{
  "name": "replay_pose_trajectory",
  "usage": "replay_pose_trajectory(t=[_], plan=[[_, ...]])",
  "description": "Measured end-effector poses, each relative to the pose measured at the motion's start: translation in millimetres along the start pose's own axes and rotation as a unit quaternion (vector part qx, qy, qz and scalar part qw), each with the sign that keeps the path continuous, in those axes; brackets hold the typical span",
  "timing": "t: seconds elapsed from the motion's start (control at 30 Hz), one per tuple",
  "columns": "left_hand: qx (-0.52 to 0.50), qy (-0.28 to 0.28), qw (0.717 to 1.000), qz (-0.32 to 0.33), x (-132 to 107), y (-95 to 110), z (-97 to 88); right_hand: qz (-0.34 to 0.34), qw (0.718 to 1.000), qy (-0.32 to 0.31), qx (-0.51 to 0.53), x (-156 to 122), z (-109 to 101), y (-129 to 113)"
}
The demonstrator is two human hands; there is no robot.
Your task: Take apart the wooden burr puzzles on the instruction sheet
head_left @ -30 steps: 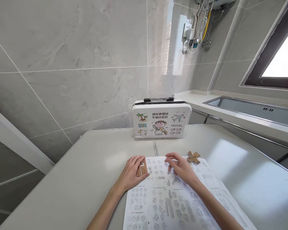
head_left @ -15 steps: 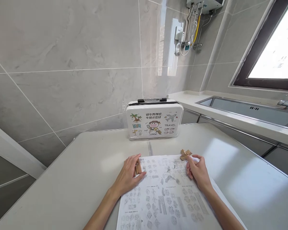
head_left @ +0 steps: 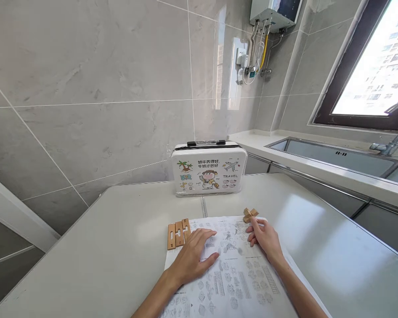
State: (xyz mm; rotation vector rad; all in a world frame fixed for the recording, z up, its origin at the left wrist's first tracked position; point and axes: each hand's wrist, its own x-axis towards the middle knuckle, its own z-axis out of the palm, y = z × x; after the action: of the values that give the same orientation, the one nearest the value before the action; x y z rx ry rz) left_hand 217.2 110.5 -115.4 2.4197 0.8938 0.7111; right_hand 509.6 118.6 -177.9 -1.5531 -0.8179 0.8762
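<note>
A large printed sheet of paper (head_left: 232, 269) covered in small diagrams lies on the table. My left hand (head_left: 195, 256) is open over its left part, fingers stretched out with a gap before the thumb. Just beyond that hand, several flat wooden puzzle pieces (head_left: 171, 237) with cut-out slots stand side by side at the sheet's upper left corner. My right hand (head_left: 265, 240) rests on the sheet's upper right, fingers loosely bent and apart. Its index fingertip reaches the near side of a small interlocked wooden puzzle (head_left: 250, 215); whether it touches is hard to tell.
A white cartoon-printed case (head_left: 208, 170) stands upright at the back of the white table (head_left: 126, 247), against the tiled wall. To the right is a counter with a sink (head_left: 338, 154) and a tap (head_left: 393, 143). A water heater (head_left: 275, 13) hangs in the corner.
My left hand has come off the flat wooden pieces and moved right over the paper, leaving them in view. My right hand stays by the interlocked puzzle. The camera has tilted up slightly.
</note>
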Motion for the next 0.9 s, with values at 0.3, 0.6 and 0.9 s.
replay_pose_trajectory(t=[0.3,0.6,0.9], plan=[[-0.155,0.054,0.980,-0.116,3,-1,3.6,-0.062,0.987,-0.130,0.077,-17,11,-18],[-0.357,0.114,0.915,-0.146,3,-17,21.5,-0.074,0.921,-0.366,0.109,-48,58,-34],[-0.449,0.132,0.865,-0.183,13,-17,16.7,-0.034,0.875,-0.475,0.088,-39,80,-41]])
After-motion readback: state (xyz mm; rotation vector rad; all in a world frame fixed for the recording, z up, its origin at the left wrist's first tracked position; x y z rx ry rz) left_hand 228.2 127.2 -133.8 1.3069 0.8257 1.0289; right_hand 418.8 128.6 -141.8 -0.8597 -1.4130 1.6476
